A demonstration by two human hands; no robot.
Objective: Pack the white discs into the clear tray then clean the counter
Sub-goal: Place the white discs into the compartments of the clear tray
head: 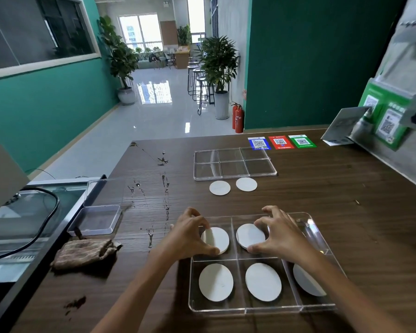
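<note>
Both hands pinch flat white discs over the clear acrylic tray's (262, 308) back compartments, left hand (190, 234) and right hand (277, 233), while two loose white discs (219, 187) lie farther ahead.

Teal walls (34, 111) flank a glossy pale floor (139, 121). Bright windows (141, 27) light the far end; potted plants (217, 66), bar stools (197, 80) and red fire extinguishers (238, 118) line the corridor.

Left hand (190, 233) pinches white disc (217, 239) in clear tray (262, 308) back-left compartment; right hand (277, 233) pinches second disc (249, 235) in back-middle compartment.
</note>
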